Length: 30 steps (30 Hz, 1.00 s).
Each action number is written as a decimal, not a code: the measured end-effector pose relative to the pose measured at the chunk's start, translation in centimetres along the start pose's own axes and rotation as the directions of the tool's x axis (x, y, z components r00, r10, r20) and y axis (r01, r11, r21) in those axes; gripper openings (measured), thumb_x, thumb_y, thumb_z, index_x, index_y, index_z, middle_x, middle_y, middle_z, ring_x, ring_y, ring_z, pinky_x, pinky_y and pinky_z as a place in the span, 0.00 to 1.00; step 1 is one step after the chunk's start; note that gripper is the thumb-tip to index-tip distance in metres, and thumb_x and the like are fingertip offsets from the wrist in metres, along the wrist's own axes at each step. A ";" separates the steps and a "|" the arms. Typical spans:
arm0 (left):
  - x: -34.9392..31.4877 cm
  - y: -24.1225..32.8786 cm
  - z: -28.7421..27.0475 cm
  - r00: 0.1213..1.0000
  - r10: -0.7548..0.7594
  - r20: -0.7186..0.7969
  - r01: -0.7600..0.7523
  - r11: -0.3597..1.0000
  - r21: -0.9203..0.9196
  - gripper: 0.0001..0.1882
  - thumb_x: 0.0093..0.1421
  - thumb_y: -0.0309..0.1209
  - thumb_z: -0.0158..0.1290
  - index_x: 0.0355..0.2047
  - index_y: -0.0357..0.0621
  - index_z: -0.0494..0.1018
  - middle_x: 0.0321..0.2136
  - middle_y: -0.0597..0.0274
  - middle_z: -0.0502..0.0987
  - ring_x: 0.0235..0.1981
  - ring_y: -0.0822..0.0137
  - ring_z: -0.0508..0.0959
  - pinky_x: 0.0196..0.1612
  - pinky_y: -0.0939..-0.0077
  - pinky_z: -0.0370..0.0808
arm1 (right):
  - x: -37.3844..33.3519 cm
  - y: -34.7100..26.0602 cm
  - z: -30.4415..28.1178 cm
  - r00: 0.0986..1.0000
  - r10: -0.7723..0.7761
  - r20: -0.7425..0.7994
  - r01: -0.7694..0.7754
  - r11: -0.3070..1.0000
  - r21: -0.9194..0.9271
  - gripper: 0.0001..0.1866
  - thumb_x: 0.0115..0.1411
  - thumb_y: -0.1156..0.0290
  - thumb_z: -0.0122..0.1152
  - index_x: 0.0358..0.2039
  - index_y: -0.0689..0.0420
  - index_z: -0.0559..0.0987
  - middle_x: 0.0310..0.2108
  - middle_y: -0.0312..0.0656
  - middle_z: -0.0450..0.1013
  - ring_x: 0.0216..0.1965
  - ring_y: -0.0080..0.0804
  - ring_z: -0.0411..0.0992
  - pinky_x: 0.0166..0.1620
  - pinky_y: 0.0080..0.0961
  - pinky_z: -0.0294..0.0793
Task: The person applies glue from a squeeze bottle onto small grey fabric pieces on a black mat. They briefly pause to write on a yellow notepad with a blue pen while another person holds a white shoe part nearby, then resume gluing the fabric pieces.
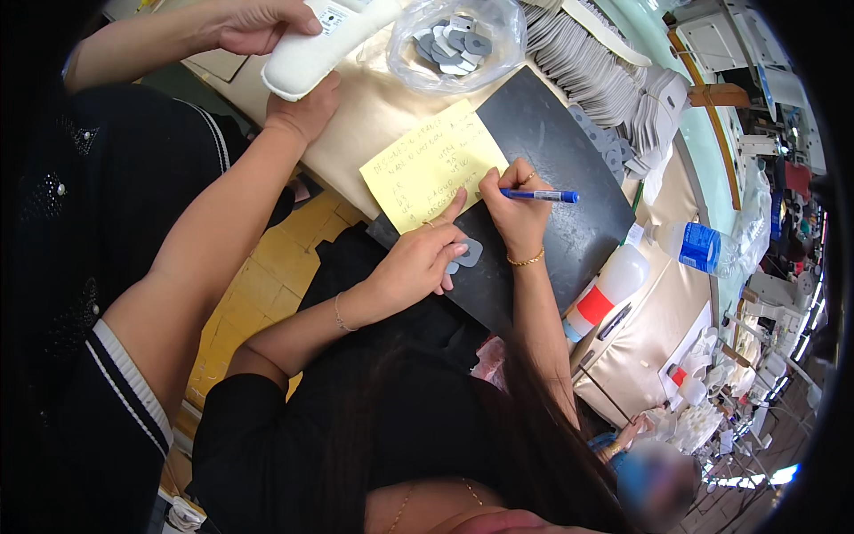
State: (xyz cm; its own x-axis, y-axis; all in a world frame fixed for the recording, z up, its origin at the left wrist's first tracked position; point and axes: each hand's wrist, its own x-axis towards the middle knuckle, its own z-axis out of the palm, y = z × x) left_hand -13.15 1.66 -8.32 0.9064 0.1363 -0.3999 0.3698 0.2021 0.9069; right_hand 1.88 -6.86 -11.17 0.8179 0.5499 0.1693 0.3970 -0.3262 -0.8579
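A sheet of yellow paper point(418, 165) with handwriting lies tilted, partly on a black board point(556, 133). My right hand point(519, 214) is closed around a blue pen point(547, 195), its writing end at the paper's right edge. Below the paper rests my left hand point(416, 265), its index finger stretched onto the sheet. Small grey rounded pieces point(470, 253) with a hole are pinched between its thumb and other fingers; part of them is hidden by the hand.
At my left a co-worker's hands hold a white padded piece point(325, 53). A clear plastic bag point(414, 76) of grey pieces stands beyond the paper. Stacked grey-white pieces point(578, 67), a water bottle point(698, 247), a white bottle with a red band point(609, 289) and a black pen point(615, 322) lie rightward.
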 end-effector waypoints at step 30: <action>0.2 0.3 0.1 0.999 0.043 -0.026 -0.043 0.999 0.027 0.08 0.65 0.24 0.43 0.30 0.30 0.66 0.65 0.47 0.51 0.16 0.71 0.75 0.21 0.80 0.75 | 1.0 1.4 -0.6 0.987 0.140 -0.077 -0.114 0.956 0.272 0.15 0.53 0.70 0.67 0.18 0.59 0.69 0.14 0.32 0.66 0.17 0.13 0.59 0.21 0.15 0.59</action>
State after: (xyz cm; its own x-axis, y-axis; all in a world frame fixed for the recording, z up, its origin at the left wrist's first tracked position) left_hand -12.86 1.60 -8.14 0.9158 0.1703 -0.3637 0.3362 0.1699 0.9263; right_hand 3.54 -7.21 -11.95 0.8948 0.4383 0.0843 0.1727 -0.1657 -0.9710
